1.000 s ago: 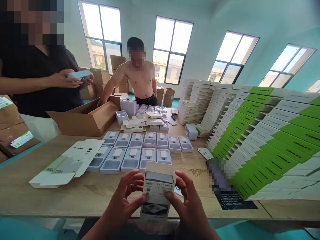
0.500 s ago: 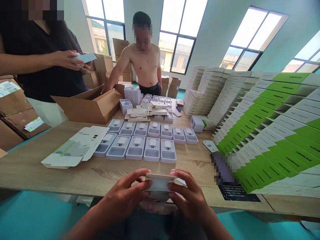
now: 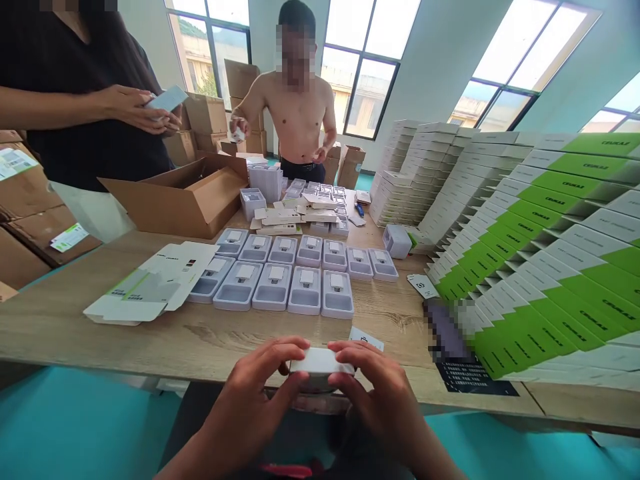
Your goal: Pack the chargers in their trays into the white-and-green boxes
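While both hands — left hand (image 3: 260, 387), right hand (image 3: 373, 390) — clasp it, small white box (image 3: 320, 363), long axis left-right, top edge-on to camera.

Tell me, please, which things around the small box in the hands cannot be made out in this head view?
- Small white box: only its top edge shows; left hand and right hand cover its sides.
- Dark item by the green-and-white boxes: pixelated.
- Print on the flat cartons: too small.
- Open brown box: its walls hide the inside.

Trays (image 3: 280, 283) lie mid-table; flat cartons (image 3: 150, 283) left of them; stacked boxes (image 3: 525, 253) right; open cardboard box (image 3: 185, 193) behind.
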The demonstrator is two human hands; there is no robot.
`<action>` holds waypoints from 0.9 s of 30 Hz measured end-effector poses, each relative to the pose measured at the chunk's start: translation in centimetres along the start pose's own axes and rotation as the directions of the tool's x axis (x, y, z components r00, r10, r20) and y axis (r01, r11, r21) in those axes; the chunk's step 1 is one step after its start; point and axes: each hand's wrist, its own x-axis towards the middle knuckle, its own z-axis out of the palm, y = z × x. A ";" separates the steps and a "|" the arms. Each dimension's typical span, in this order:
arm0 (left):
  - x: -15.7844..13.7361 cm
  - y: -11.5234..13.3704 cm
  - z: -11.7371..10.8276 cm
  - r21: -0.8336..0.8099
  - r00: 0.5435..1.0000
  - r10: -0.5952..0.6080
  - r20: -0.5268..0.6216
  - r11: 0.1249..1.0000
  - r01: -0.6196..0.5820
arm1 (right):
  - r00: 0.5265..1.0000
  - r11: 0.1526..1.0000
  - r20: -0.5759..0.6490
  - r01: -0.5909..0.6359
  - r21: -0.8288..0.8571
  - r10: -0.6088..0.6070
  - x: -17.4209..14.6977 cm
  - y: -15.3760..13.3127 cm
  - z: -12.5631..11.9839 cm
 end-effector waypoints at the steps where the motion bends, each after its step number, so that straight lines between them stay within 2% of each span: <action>1: 0.0 0.1 0.2 -0.014 1.000 -0.013 -0.020 1.000 0.013 | 0.999 0.999 -0.021 -0.028 0.031 0.028 0.0 0.0 0.1; 4: 0.0 0.4 0.2 -0.045 0.999 -0.019 -0.032 0.999 0.018 | 0.996 0.993 -0.025 -0.084 0.085 0.086 -0.1 0.0 0.1; 6: 0.0 0.6 -0.1 -0.050 1.000 -0.017 -0.020 0.999 0.016 | 0.998 0.995 -0.013 -0.067 0.078 0.068 0.0 0.0 -0.1; 9: 0.0 0.6 -0.5 -0.027 1.000 0.007 0.024 1.000 -0.006 | 1.000 0.999 0.012 0.023 0.046 -0.024 0.0 0.3 -0.5; 12: -0.1 -0.2 -0.7 0.027 0.992 0.119 0.041 0.992 -0.120 | 0.988 0.988 0.015 0.155 0.005 -0.155 -0.1 1.1 -0.6; 14: 0.0 -1.0 -0.8 0.059 0.963 0.267 0.046 0.961 -0.269 | 0.969 0.969 0.009 0.246 -0.033 -0.246 -0.3 1.6 -0.6; 17: 0.3 -2.3 -1.1 0.111 0.870 0.488 0.063 0.863 -0.492 | 0.942 0.939 0.006 0.334 -0.082 -0.335 -0.3 2.2 -0.6; 19: 0.4 -3.1 -1.2 0.151 0.824 0.561 0.081 0.810 -0.566 | 0.941 0.937 0.020 0.339 -0.080 -0.338 -0.3 2.4 -0.5; 21: 0.4 -3.7 -1.1 0.174 0.806 0.584 0.095 0.788 -0.591 | 0.947 0.946 0.031 0.320 -0.051 -0.319 -0.3 2.6 -0.2; 23: 0.0 -4.1 -0.3 0.153 0.829 0.553 0.083 0.815 -0.559 | 0.958 0.958 0.013 0.287 -0.018 -0.287 -0.5 2.7 0.2; 24: -0.3 -4.1 0.2 0.118 0.864 0.499 0.063 0.856 -0.503 | 0.965 0.965 -0.012 0.261 -0.003 -0.261 -0.7 2.7 0.5; 27: -1.5 -3.7 2.1 -0.007 0.983 0.181 -0.009 0.983 -0.181 | 0.989 0.987 -0.112 0.114 0.114 -0.101 -1.8 2.5 0.6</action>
